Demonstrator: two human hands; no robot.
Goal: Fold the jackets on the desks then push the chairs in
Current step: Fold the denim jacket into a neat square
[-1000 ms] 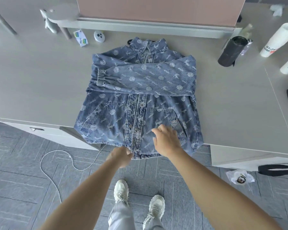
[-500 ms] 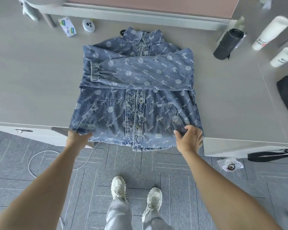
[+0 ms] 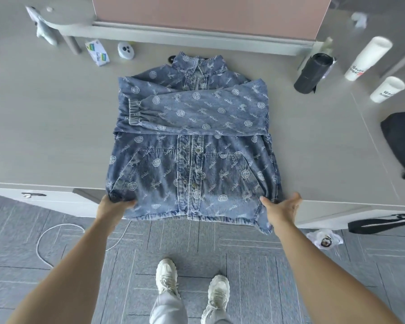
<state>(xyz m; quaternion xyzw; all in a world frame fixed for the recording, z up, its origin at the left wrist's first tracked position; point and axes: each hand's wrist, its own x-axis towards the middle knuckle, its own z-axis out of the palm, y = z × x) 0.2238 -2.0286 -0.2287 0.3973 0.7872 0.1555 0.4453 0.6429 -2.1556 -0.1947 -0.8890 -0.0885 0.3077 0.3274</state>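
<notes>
Denim jacket (image 3: pixel 192 160): front up on desk (image 3: pixel 45 136), sleeves crossed over chest, hem overhanging near edge. Left hand (image 3: pixel 114 206): curled round near-left hem corner. Right hand (image 3: pixel 282 208): thumb over near-right corner, fingers fairly straight, grip unclear. Held at both corners, probably for folding hem toward collar.

left hand (image 3: pixel 114 208) partly under jacket (image 3: pixel 192 164), black bag (image 3: pixel 401 139) cut off

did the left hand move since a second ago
Yes: the left hand moved leftward, from beside the button placket of the jacket to its lower left corner, which it now grips.
</notes>
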